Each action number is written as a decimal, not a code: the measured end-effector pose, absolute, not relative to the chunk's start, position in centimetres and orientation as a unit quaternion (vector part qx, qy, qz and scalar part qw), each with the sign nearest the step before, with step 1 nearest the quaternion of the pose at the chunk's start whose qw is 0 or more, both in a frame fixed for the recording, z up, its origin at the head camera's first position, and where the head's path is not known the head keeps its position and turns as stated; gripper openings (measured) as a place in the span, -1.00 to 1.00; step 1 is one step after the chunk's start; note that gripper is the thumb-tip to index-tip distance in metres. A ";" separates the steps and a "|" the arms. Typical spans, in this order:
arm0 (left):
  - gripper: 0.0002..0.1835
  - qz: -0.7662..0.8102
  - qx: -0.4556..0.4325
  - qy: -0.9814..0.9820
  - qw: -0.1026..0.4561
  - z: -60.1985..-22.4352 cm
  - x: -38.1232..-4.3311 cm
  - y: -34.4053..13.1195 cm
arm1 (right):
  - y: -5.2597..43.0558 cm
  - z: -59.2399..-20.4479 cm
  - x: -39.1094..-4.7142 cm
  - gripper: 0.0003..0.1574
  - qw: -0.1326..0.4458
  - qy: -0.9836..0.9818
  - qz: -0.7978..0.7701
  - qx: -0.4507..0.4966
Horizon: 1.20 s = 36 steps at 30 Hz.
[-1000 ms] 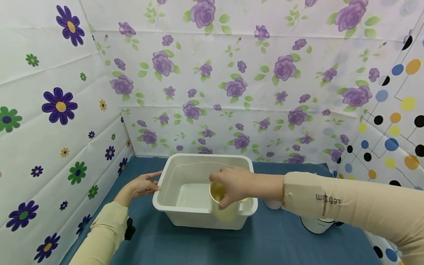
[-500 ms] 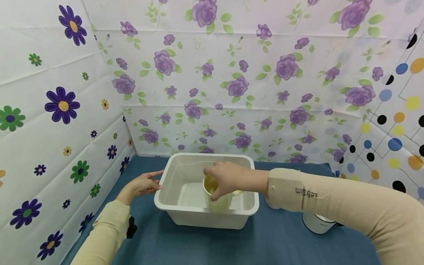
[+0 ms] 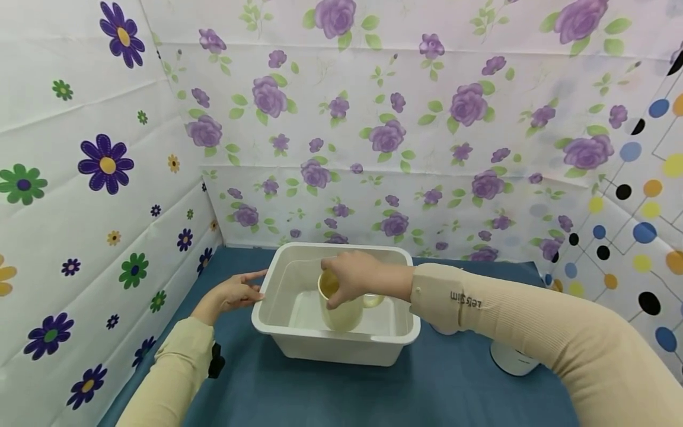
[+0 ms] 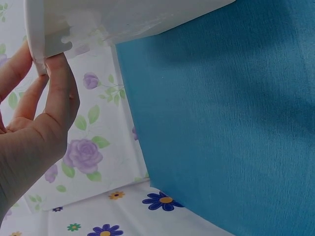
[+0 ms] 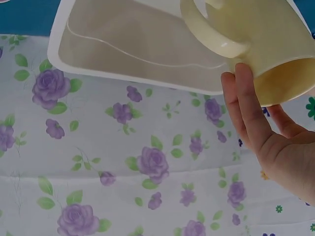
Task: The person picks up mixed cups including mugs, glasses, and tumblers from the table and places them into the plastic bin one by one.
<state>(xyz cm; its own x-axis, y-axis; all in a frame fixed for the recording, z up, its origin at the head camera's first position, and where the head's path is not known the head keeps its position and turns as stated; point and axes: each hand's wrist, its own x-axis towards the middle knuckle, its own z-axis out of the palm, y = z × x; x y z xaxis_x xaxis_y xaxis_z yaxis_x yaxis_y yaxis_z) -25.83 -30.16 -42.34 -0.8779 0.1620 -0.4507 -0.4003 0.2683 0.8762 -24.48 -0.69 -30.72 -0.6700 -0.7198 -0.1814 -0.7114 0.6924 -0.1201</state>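
Note:
A white plastic basin (image 3: 331, 354) stands on the blue tabletop. At its left rim is my left hand (image 3: 235, 295); in the left wrist view, thumb and fingers pinch the edge of the basin (image 4: 123, 19) from both sides. My right hand (image 3: 352, 277) reaches down over the basin and grips a pale yellow mug (image 3: 342, 314) by its rim from above. The mug is inside the basin walls, nearly upright, its handle pointing right. Close up in the right wrist view, fingertips lie against the outside of the mug (image 5: 266, 34), near the rim and handle; the basin's far wall shows behind.
Right of the basin, partly under the right sleeve, stands a white mug (image 3: 513, 359) with a dark lower edge. Another pale object (image 3: 445, 328) shows beside the basin, mostly hidden by the forearm. Patterned cloth walls (image 3: 373, 196) enclose the blue tabletop (image 3: 277, 397).
My right hand has carried the yellow mug leftward and down, from over the basin's front right corner into its middle. The left hand stays at the left rim.

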 end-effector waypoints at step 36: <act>-0.20 0.592 -0.087 0.771 0.217 -42.6 -25.8 -30.1 | -4.5 -36.9 -29.6 -0.17 0.088 0.939 -0.030 -0.331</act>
